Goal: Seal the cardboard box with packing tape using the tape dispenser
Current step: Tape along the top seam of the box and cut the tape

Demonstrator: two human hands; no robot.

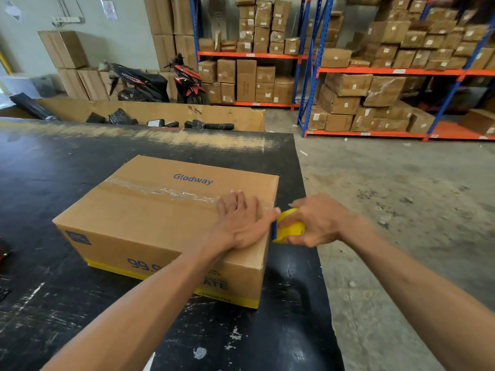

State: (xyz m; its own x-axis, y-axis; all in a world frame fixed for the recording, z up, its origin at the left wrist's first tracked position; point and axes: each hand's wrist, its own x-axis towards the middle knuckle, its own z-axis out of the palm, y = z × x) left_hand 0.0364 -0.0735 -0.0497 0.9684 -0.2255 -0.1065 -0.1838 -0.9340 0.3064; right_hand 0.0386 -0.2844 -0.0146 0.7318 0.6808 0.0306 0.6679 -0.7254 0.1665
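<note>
A closed brown cardboard box point(150, 218) printed "Glodway" sits on the black table point(53, 170). A strip of clear packing tape point(160, 192) runs along its top seam toward the right edge. My left hand point(241, 220) lies flat on the box top near the right end, fingers spread, pressing the tape down. My right hand point(318, 220) grips a yellow tape dispenser point(288, 227) with a blue blade edge, held against the box's right side just below the top edge. Most of the dispenser is hidden by my fingers.
The table's right edge point(310, 210) runs just past the box, with concrete floor point(401, 196) beyond. A long open cardboard bin point(166, 113) with black parcels stands behind the table. Shelving racks point(375, 70) of boxes and two scooters point(160, 81) fill the background.
</note>
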